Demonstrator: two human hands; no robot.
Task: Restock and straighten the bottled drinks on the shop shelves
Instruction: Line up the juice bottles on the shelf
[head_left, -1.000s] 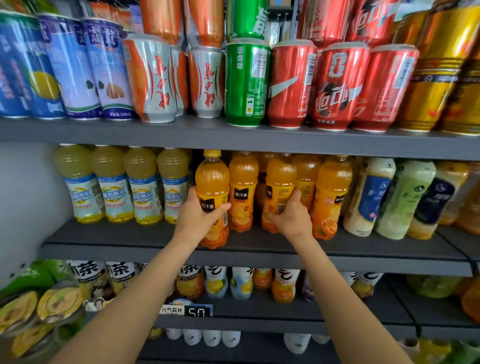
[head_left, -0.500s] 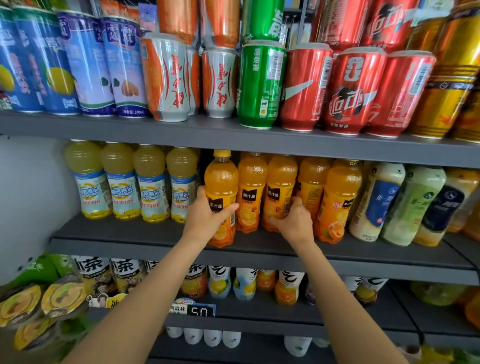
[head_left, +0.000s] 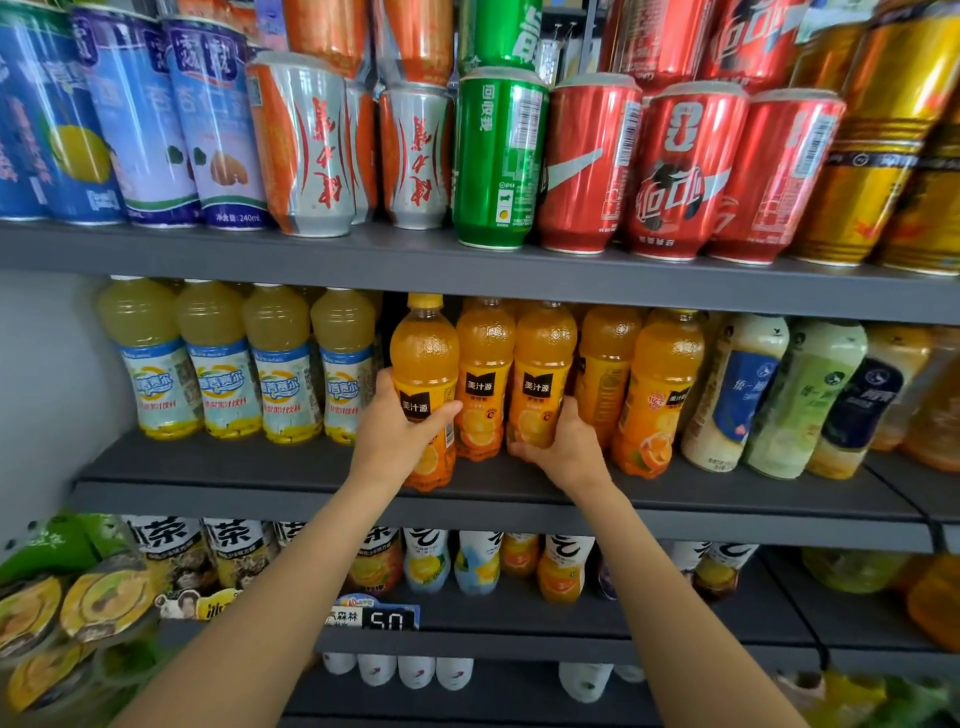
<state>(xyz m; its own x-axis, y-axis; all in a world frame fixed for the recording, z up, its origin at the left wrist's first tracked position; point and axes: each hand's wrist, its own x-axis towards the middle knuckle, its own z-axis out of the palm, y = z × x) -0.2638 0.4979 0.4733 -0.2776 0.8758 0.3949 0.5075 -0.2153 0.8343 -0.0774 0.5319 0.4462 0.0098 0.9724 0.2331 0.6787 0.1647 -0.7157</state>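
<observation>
Bottle upright in my left grip (head_left: 402, 434): the front orange juice bottle (head_left: 423, 364) stands proud of its row, near the middle shelf's (head_left: 260, 467) front edge, long axis vertical, thumb and fingers curled round its black label. Pushing it straight back would probably align it. My right grip (head_left: 563, 449) wraps the lower part of the third orange bottle (head_left: 543, 358), two along. Both are full, dimpled at the shoulder; only the front one's yellow cap shows.

Glossy metal cans (head_left: 498, 156) over clear plastic bottles (head_left: 423, 384) on matt grey shelves (head_left: 467, 275).
</observation>
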